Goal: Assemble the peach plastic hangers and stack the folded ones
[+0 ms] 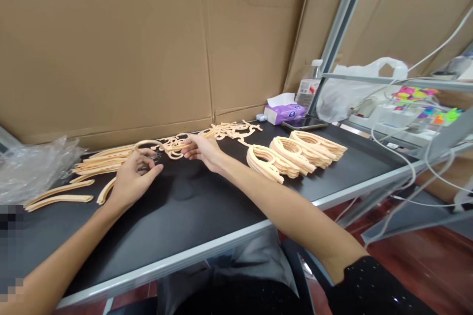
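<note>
Pale curved piece (150, 141) arches between your 2 hands just above the bench (207, 226), its left end running behind the fingers of your left grip (133, 179) and its other end reaching the fingertips of your right grip (207, 151). Your left grip is curled, with a gap showing between thumb and bent fingers; you cannot tell whether it pinches the piece, since the contact lies behind your index finger. Your right grip has its fingers drawn close and pointing left, but the knuckles and blur hide whether they press on the piece. Between them, the lower part of the piece merges with the tangled heap (236, 130) behind, so its full outline is hard to make out. Your left hand also covers part of a curved strip (105, 192) beneath it and the near ends of the bundled strips (99, 160). Farther left, 2 loose strips (68, 199) lie beside a clear plastic bag (33, 167), which the left edge cuts off. Right of your right hand stand stacks of ring-shaped pieces (295, 167).
</note>
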`<state>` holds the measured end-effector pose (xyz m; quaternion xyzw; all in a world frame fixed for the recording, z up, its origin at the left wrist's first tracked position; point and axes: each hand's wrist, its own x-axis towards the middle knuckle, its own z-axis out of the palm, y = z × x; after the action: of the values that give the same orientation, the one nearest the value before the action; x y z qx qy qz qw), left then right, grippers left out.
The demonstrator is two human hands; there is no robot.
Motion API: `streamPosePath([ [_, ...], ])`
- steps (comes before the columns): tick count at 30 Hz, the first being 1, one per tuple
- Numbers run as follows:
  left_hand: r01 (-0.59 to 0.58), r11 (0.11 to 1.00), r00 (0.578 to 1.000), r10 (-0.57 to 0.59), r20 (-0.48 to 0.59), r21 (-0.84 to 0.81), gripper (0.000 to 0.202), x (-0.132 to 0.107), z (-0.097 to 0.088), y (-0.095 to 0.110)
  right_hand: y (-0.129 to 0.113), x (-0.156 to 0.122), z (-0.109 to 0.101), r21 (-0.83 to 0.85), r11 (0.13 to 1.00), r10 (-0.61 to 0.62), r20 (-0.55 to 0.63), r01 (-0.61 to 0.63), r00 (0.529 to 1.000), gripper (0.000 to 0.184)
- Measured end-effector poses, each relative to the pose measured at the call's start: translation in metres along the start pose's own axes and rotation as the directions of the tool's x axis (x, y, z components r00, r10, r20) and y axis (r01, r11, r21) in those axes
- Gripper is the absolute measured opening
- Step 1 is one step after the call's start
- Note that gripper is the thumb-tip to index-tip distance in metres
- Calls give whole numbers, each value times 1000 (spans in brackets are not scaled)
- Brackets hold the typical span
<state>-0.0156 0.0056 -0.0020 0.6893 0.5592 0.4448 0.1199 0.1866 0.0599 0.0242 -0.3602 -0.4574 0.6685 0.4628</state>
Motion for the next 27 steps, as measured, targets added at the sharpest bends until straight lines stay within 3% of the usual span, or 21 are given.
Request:
streamPosePath([
  [2, -3, 1000, 999, 3, 34, 7, 45, 0, 1, 0, -1, -2, -1, -13, 998, 60, 59, -60, 996, 15],
  [5, -98, 991, 992, 90, 86, 96, 38, -5, 4, 4, 2, -3, 0, -100, 987, 137, 144, -124, 980, 11],
  [10, -252, 940, 960, 214, 178, 228, 46, -10, 5, 5, 10, -5, 7, -130, 984, 143, 155, -124, 977, 7],
  [15, -344, 909, 936, 312, 160, 238, 41, -13, 5, 5, 12, -9, 13, -155, 979, 159, 161, -134, 974, 15],
  [20, -429, 821, 899, 429, 90, 377, 28, -14, 4, 11, 12, -11, 15, -141, 981, 159, 185, -133, 970, 13],
  [23, -406, 757, 887, 462, 21, 512, 26, -11, -1, 16, 13, -10, 15, -177, 977, 148, 172, -117, 974, 16],
  [27, -250, 598, 933, 360, 24, 762, 28, -6, -17, 17, 16, -7, 14, -244, 967, 111, 171, -67, 979, 13],
])
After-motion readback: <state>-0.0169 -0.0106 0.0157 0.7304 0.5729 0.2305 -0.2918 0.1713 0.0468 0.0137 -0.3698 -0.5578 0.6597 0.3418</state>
